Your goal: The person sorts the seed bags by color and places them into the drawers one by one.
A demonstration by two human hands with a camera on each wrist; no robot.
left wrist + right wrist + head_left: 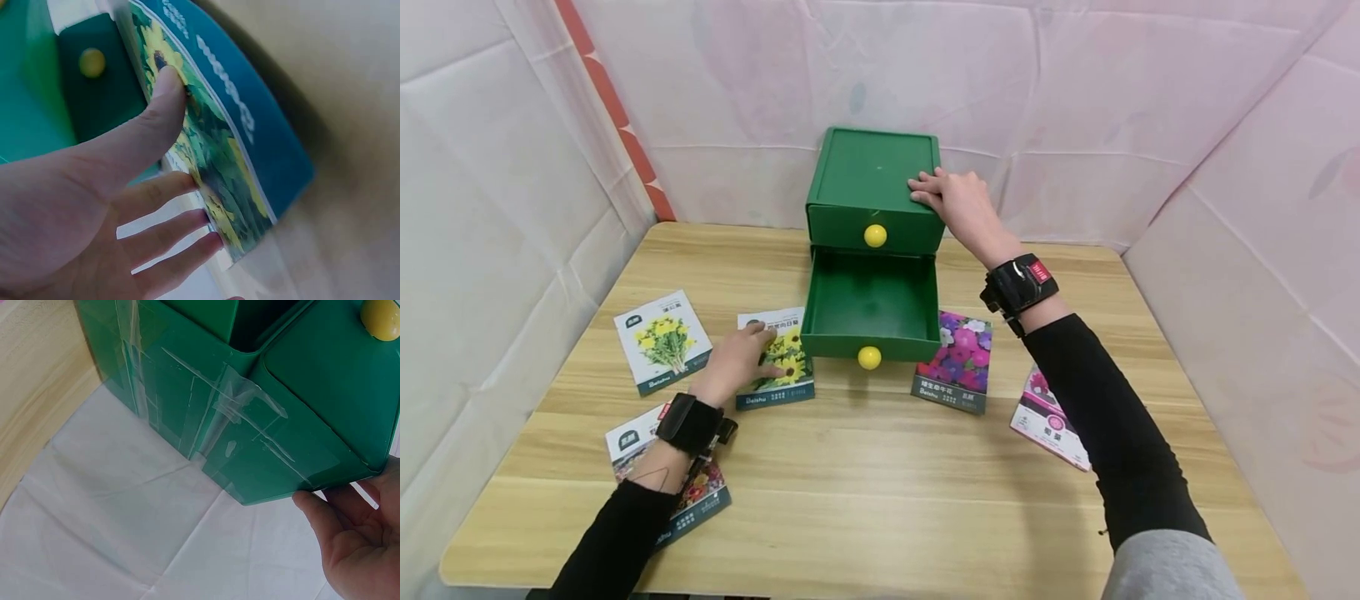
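Observation:
A green two-drawer cabinet (872,179) stands at the back of the table. Its lower drawer (871,304) with a yellow knob (869,357) is pulled out and holds nothing. My right hand (936,192) rests flat on the cabinet's top right front corner; in the right wrist view the hand (337,512) touches the cabinet (281,406) at its edge. My left hand (752,346) holds a sunflower seed packet (786,371) just left of the open drawer. In the left wrist view the thumb (165,94) lies on the packet (250,144) and the fingers reach under it.
Other seed packets lie on the wooden table (880,500): a yellow-flower one (662,340) at the left, a purple-flower one (955,362) right of the drawer, a pink one (1048,421) under my right forearm, one (696,492) beneath my left forearm. White fabric walls surround the table.

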